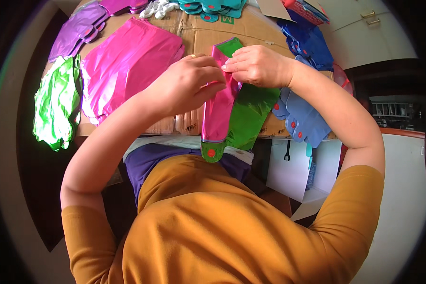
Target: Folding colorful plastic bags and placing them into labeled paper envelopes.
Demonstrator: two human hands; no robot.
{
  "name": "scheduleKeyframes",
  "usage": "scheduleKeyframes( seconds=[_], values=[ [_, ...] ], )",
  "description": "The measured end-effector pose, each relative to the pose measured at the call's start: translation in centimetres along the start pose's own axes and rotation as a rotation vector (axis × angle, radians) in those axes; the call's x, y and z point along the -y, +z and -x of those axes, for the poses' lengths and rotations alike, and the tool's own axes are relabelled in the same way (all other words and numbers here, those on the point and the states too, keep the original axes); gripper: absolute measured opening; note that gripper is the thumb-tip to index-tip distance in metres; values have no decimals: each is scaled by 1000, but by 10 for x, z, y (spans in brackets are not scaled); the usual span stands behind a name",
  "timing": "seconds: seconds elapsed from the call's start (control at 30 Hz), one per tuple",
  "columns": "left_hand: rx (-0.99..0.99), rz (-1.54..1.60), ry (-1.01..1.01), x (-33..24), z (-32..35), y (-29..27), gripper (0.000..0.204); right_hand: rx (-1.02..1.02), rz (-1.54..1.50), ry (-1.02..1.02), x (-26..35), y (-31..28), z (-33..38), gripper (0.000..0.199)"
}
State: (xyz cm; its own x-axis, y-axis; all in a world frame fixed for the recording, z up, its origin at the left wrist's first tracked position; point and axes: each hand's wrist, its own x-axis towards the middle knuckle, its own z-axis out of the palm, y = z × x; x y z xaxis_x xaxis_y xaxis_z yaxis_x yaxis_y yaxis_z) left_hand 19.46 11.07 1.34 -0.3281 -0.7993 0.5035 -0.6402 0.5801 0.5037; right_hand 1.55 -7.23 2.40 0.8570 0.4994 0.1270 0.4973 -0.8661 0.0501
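A flat green foil balloon (253, 109) lies near the front edge of the cardboard, its rounded tab with a red dot hanging over the edge. On its left part rests a folded pink foil balloon (217, 113), narrow like a strip. My right hand (260, 65) pinches the pink foil near its upper part, fingertips pressed together. Close beside it, my left hand (190, 84) is over the strip's left side with fingers curled in. What lies between the left fingertips is hidden.
Cardboard (199, 33) covers the table. At left lie a pink foil stack (132, 61), bright green foil pieces (57, 102) and purple ones (78, 35). Teal pieces (203, 7) lie at the back; dark blue (312, 45) and light blue (305, 116) ones at right.
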Motion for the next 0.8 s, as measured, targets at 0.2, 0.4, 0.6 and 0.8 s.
scheduleKeyframes(
  seconds=[0.2, 0.4, 0.6, 0.8],
  values=[
    [144, -109, 55, 35, 1, 30, 32, 1, 41, -10, 4, 0, 6, 6],
    [143, -307, 48, 38, 4, 29, 58, -121, 117, -8, 8, 7, 17, 8],
    [176, -418, 77, 36, 0, 24, 68, 25, 174, 440, 45, -13, 41, 10],
    [262, -369, 61, 37, -1, 22, 74, 236, -693, 1615, 173, -36, 49, 45]
  ],
)
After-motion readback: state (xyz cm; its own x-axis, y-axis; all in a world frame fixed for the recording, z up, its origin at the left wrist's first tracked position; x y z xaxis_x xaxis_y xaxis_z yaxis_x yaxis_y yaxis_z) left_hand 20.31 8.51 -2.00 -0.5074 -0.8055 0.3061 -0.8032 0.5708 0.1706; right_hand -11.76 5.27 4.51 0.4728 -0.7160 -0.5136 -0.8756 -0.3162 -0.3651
